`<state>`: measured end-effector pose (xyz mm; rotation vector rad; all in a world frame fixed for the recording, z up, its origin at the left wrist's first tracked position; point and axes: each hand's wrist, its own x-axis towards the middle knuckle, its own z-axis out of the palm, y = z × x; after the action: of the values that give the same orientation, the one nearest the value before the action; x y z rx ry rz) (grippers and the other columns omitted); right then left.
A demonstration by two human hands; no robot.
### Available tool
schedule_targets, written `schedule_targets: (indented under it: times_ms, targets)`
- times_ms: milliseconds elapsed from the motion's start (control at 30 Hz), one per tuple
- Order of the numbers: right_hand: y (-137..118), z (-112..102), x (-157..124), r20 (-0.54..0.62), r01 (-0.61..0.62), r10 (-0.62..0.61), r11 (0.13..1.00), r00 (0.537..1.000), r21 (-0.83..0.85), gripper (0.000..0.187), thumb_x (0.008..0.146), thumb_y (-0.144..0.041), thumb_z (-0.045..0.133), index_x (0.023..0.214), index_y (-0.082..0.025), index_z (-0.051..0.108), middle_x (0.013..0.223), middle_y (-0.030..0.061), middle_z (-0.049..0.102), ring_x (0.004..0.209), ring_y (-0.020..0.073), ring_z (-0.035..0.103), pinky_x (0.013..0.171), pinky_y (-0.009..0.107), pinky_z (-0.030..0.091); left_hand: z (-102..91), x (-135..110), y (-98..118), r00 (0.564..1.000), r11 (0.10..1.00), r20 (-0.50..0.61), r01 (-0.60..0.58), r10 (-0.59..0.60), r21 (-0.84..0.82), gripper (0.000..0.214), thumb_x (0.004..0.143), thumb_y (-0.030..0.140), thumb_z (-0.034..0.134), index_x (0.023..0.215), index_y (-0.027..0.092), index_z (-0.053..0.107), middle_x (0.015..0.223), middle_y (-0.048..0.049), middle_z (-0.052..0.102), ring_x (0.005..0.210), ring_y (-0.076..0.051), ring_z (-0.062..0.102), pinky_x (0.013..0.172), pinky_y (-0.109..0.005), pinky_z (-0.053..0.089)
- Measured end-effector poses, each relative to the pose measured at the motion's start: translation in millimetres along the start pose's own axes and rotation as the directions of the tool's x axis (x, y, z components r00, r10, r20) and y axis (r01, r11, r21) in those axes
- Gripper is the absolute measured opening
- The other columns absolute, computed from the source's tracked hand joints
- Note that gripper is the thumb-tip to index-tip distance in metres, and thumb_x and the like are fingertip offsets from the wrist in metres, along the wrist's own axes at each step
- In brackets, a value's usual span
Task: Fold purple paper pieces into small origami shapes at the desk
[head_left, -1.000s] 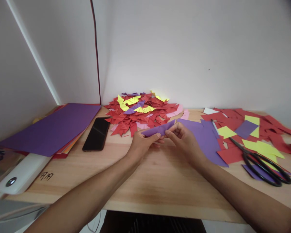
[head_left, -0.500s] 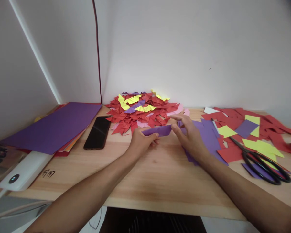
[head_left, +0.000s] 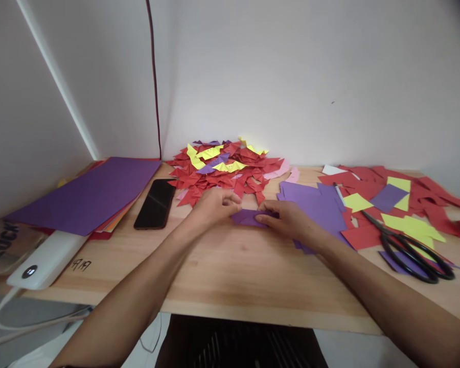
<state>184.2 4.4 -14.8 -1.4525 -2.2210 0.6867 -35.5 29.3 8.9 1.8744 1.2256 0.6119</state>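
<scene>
Head view, one frame, set against half a second earlier.

Change: the purple fold (head_left: 249, 217) was held up off the table (head_left: 230, 276) in the left hand (head_left: 214, 204), with the right hand (head_left: 287, 221) open beside it. It now lies flat on the wood, and both hands have come down onto it.

Position: the fold is between the two hands, just in front of the pile (head_left: 226, 171) of red, yellow and purple folded pieces, and left of the purple squares (head_left: 314, 202).

Grip, left: fingers curled, tips at the fold's left end. Whether they pinch it or only press cannot be told.

Grip, right: hand spread low, nothing enclosed, fingers laid flat on the fold's right end.

Appearance: small, dark purple, a flattened angular shape with a crease across it; one layer seems to overlap another.

Nearby: phone (head_left: 156, 203) face up to the left; large purple sheet (head_left: 88, 194) on a stack beyond it; power bank (head_left: 46, 260) at the left edge; scissors (head_left: 410, 245) lying on red, yellow and purple scraps (head_left: 398, 199) to the right.

Hidden: both ends of the fold lie under fingers, so its full outline is not readable. The left fingertips are covered by the knuckles. Both forearms are cut off by the lower border.
</scene>
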Motion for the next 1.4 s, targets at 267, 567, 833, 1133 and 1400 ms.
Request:
schedule_targets:
  times_ms: [267,567,833,1133,1400]
  targets:
    - [4.3,5.6,6.1,0.001,0.139,-0.143,0.963,0.99,-0.232,0.016,0.09,-0.026,0.052,0.079,-0.017,0.06,0.077,0.0037,0.065,0.072,0.016,0.055,0.068,0.027,0.036,22.3,-17.3,10.8,0.887,0.625,0.257,-0.455,0.384,0.635,0.026,0.09,0.009,0.045,0.08,0.013,0.069,0.086,-0.0075,0.068,0.085,-0.019,0.06,0.078,-0.034,0.047]
    - [-1.6,4.5,2.0,-0.007,0.116,-0.127,0.924,0.992,-0.364,0.014,0.091,-0.028,0.056,0.101,-0.02,0.062,0.098,0.0062,0.067,0.092,0.0219,0.06,0.079,0.034,0.037,35.4,-40.3,-0.2,0.84,0.392,0.348,-0.511,0.417,0.765,0.034,0.092,0.032,0.054,0.114,0.008,0.064,0.12,-0.0143,0.064,0.12,-0.03,0.051,0.092,-0.041,0.044]
    - [-27.2,12.3,-15.9,-0.058,0.202,-0.291,0.78,0.955,-0.592,0.022,0.092,-0.013,0.052,0.11,-0.015,0.064,0.115,0.0114,0.065,0.099,0.0244,0.06,0.084,0.037,0.042,37.2,-31.7,-21.5,0.782,0.428,0.279,-0.559,0.558,0.71,0.033,0.094,0.032,0.05,0.114,0.01,0.065,0.121,-0.0109,0.066,0.121,-0.028,0.054,0.101,-0.041,0.042]
    - [-45.5,41.0,-51.0,0.0,0.233,-0.367,0.591,0.93,-0.772,0.034,0.09,-0.003,0.045,0.118,-0.003,0.063,0.111,0.0175,0.07,0.098,0.0255,0.066,0.084,0.039,0.051,41.9,-39.6,-19.3,0.758,0.394,0.243,-0.551,0.605,0.736,0.027,0.093,0.018,0.048,0.111,0.009,0.065,0.12,-0.0146,0.065,0.115,-0.023,0.057,0.102,-0.041,0.042]
    - [-44.0,47.3,-63.2,-0.062,0.157,-0.288,0.675,0.956,-0.721,0.037,0.097,-0.016,0.038,0.122,-0.005,0.063,0.126,0.0187,0.064,0.115,0.0274,0.061,0.101,0.047,0.045,42.8,-45.0,-14.6,0.782,0.364,0.274,-0.529,0.559,0.767,0.03,0.094,0.017,0.044,0.113,0.008,0.066,0.12,-0.0136,0.066,0.116,-0.024,0.058,0.102,-0.04,0.041]
